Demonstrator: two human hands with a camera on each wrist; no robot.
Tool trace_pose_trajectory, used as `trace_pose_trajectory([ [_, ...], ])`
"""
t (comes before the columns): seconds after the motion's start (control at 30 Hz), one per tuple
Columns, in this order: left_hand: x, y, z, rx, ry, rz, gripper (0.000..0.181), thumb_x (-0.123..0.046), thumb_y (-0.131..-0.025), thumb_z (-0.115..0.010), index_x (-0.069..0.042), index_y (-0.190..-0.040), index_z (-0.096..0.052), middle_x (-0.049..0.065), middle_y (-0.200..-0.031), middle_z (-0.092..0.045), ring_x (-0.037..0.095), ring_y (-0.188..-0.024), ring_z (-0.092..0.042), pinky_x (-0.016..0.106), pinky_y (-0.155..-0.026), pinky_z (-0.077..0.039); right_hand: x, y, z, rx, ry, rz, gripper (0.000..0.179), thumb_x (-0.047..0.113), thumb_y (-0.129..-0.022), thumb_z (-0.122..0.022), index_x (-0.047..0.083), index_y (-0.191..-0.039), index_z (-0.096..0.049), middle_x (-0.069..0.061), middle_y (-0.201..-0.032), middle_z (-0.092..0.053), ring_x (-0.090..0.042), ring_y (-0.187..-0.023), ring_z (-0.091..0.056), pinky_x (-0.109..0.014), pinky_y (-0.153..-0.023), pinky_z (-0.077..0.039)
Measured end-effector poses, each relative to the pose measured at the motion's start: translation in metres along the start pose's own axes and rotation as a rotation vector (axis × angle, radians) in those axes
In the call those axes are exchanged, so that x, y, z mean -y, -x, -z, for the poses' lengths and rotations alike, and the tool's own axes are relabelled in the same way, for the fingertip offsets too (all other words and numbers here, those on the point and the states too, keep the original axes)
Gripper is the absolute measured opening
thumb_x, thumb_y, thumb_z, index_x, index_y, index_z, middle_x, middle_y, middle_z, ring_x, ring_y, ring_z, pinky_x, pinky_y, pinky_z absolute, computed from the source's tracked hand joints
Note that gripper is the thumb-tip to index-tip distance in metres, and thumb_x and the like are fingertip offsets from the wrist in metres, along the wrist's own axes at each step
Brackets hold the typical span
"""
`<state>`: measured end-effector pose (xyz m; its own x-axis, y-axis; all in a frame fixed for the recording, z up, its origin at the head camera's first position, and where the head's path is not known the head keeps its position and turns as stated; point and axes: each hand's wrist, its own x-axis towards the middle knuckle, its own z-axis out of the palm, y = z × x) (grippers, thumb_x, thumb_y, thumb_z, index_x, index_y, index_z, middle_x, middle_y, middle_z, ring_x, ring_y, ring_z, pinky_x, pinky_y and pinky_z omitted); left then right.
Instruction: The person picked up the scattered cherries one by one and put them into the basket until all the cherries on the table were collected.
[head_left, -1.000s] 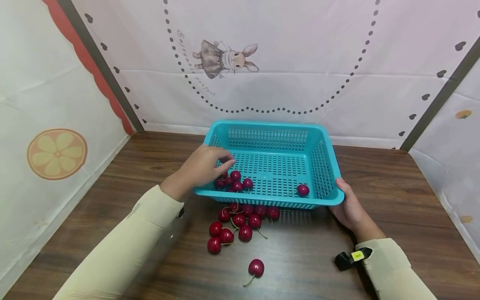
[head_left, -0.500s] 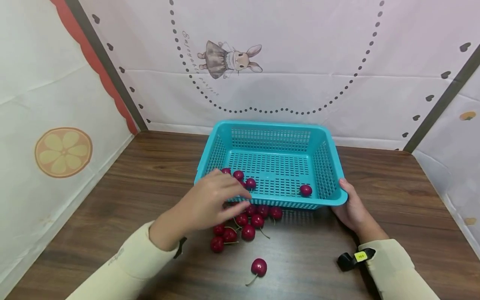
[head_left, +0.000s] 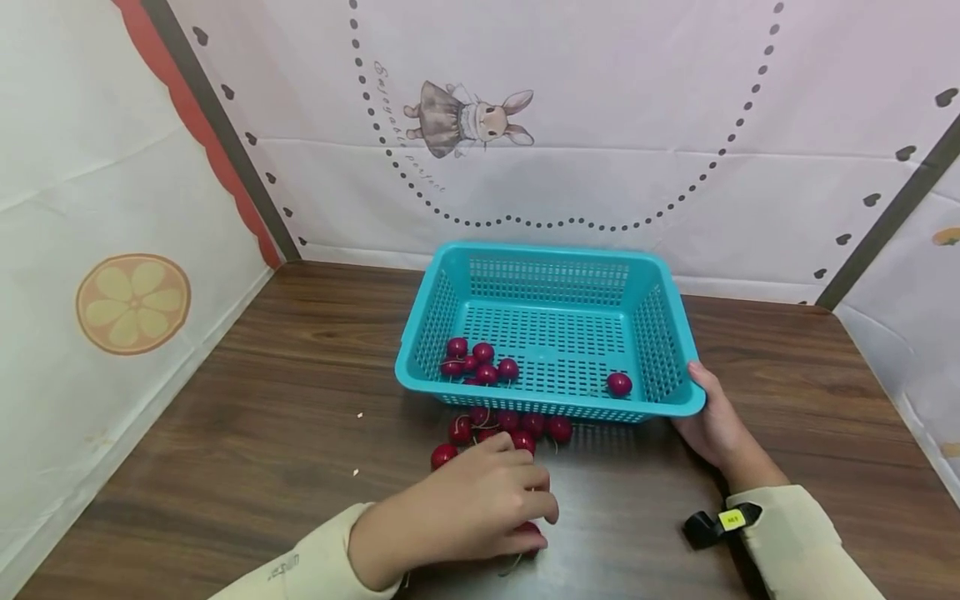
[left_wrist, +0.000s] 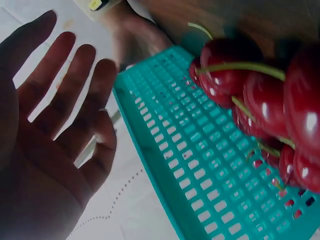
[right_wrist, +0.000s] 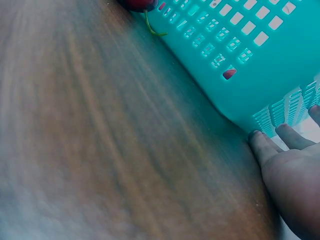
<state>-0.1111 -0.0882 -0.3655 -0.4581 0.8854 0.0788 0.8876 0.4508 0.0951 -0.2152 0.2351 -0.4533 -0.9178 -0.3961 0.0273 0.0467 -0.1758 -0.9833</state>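
Over the table's front part, my left hand reaches down with loosely bent fingers, its thumb and fingertips close around a single cherry. In the left wrist view the fingers are spread and nothing lies in the palm. My right hand holds the front right corner of a turquoise plastic basket, thumb at the rim. Its fingertips rest along the basket's end wall in the right wrist view. Several dark red cherries lie at the basket's left front, and one cherry sits apart at the right.
A cluster of stemmed cherries lies on the brown wooden table against the basket's front wall, partly hidden by my left hand. Small white specks dot the table. White printed cloth stands behind and at both sides.
My left hand has moved from above the basket's left side, across the cherry cluster, down to the lone cherry in front. The right hand stays at the basket's corner.
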Motion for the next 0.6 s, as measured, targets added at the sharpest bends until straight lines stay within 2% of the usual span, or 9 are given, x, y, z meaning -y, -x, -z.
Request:
trace_pose_trajectory([
  [0.1, 0.0, -0.002, -0.003, 0.049, 0.019, 0.015, 0.021, -0.043, -0.09, -0.072, -0.031, -0.106, -0.074, -0.014, -0.096, -0.069, 0.003, -0.087, -0.059, 0.022, -0.084, -0.047, -0.001, 0.0, 0.001, -0.004, 0.004, 0.003, 0.067, 0.053, -0.105, -0.015, 0.023, -0.16, 0.007, -0.011, -0.163, -0.005, -0.011, -0.134, -0.036, -0.016, -0.101, -0.045],
  [0.37, 0.002, -0.004, -0.01, 0.178, 0.071, 0.132, 0.026, -0.041, -0.092, -0.07, -0.031, -0.116, -0.07, -0.012, -0.105, -0.069, 0.005, -0.092, -0.062, 0.032, -0.09, -0.052, 0.0, 0.001, 0.001, -0.004, 0.01, 0.004, 0.068, 0.054, -0.104, -0.014, 0.02, -0.16, 0.006, -0.011, -0.161, -0.009, -0.008, -0.13, -0.04, -0.017, -0.1, -0.045],
  [0.6, 0.0, -0.002, -0.019, 0.222, 0.055, 0.162, 0.034, -0.048, -0.09, -0.07, -0.031, -0.12, -0.068, -0.008, -0.115, -0.069, 0.007, -0.105, -0.065, 0.038, -0.095, -0.054, -0.002, 0.002, 0.001, -0.002, 0.021, 0.008, 0.067, 0.053, -0.105, -0.013, 0.021, -0.16, 0.006, -0.007, -0.159, -0.012, -0.006, -0.129, -0.042, -0.018, -0.1, -0.046],
])
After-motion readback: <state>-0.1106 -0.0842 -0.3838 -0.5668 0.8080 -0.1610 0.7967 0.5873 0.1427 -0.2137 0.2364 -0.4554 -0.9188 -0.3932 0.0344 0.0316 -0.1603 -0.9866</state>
